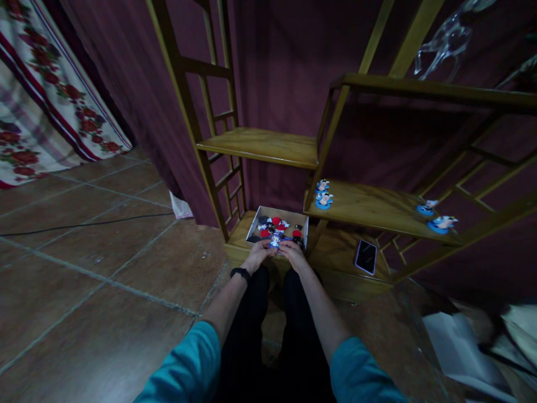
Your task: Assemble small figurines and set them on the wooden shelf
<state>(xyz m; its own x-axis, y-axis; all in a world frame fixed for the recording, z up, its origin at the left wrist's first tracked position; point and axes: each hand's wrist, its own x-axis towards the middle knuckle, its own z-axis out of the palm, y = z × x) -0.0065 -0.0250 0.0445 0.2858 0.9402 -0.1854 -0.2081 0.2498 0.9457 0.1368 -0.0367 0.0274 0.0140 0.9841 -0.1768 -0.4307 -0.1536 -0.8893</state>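
Note:
Between my two hands is a small blue and white figurine [274, 240], held at the near edge of a shallow open box [254, 224]. My left hand [257, 254], with a black band on the wrist, grips it from the left. The fingers of my right hand [293, 253] close on its right side. Inside the box lie several small red, black and white figurines [276, 221], jumbled together. My fingertips cover part of the held figurine and the box's front wall.
The box stands on the bottom board of a wooden shelf unit [260, 144]. Blue-based figurines [323, 200] stand on the middle shelf's left end, and others [440, 224] at its right. A phone [366, 257] lies on the lower board. A glass animal ornament [447, 42] stands above.

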